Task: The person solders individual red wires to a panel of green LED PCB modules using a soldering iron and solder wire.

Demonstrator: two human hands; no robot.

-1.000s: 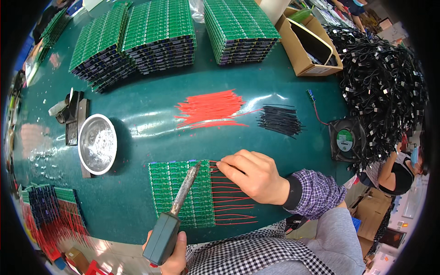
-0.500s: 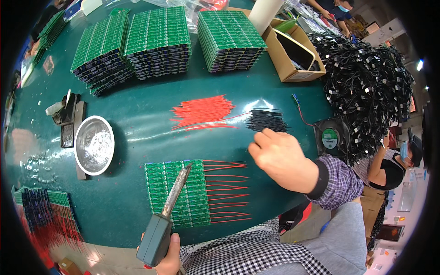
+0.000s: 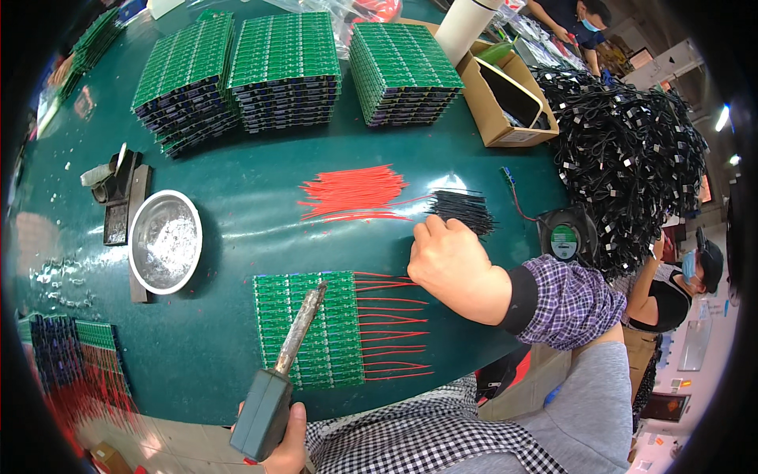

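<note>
The left hand [image 3: 290,442] is clamping around the boxy grey-green handle of a soldering tool with a worn metal shaft [image 3: 301,328], whose tip is pointing over the upper part of a flat green rectangular circuit-board panel [image 3: 339,340]. This panel is lying on the glossy dark-green surface [image 3: 253,178] in front of the person, with thin red wires [image 3: 395,334] extending from its right edge. The right hand [image 3: 454,265], well apart from the left, is curling its fingers just beside a small pile of thin black wires [image 3: 464,212]; whether it is gripping anything, one cannot tell. A larger pile of thin red wires [image 3: 353,189] is lying near the black one, and a round white-rimmed bowl [image 3: 199,242] is standing farther left.
</note>
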